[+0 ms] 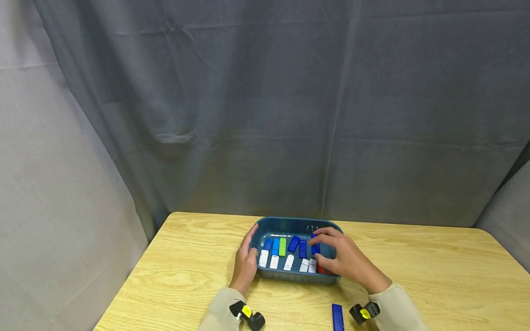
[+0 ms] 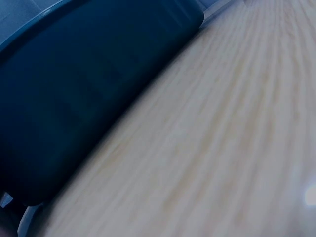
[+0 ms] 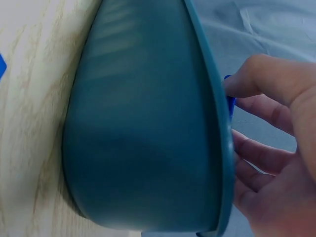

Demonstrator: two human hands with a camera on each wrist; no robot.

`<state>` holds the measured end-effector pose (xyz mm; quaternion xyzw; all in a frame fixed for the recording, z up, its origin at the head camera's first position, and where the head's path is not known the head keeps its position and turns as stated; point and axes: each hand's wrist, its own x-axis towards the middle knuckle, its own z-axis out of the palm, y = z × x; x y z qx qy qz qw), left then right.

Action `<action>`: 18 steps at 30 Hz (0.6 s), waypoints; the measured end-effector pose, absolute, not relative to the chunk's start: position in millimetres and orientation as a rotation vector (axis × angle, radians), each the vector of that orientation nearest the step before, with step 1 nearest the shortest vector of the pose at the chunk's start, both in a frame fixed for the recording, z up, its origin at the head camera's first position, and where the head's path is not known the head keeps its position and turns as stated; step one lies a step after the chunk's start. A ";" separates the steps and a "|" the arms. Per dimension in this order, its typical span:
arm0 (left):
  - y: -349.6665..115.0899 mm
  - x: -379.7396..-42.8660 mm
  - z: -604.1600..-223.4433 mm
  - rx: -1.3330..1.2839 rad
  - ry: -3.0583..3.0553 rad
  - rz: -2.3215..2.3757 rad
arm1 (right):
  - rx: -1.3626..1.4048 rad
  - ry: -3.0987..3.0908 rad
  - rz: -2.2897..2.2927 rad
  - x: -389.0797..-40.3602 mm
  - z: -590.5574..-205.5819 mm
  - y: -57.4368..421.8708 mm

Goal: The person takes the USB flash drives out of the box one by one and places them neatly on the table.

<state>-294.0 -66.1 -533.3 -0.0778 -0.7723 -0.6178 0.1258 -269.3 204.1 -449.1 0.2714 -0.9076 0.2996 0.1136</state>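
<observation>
We see the left hand (image 1: 245, 265) grip the tub (image 1: 290, 276) by its left end, likely to steady it, while the right hand (image 1: 343, 256) pinches a blue stick (image 1: 316, 248) inside the tub's right end; another stick (image 1: 337, 317) lies in front.

A curtained-off recording booth is suggested: grey cloth (image 1: 265, 105) is hung beyond the left hand (image 1: 245, 264) and right hand (image 1: 345, 257), a pale sheet (image 1: 54, 184) is draped further left, and small cameras (image 1: 256, 320) are worn behind both.
</observation>
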 end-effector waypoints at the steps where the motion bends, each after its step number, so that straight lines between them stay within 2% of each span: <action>1: -66.2 -294.2 -533.4 -0.227 -2.250 -1.798 | 0.806 -2.659 0.873 -267.9 -448.1 203.9; 18: -64.4 -293.5 -531.5 -0.209 -2.270 -1.791 | 0.827 -2.655 0.826 -241.9 -444.9 217.0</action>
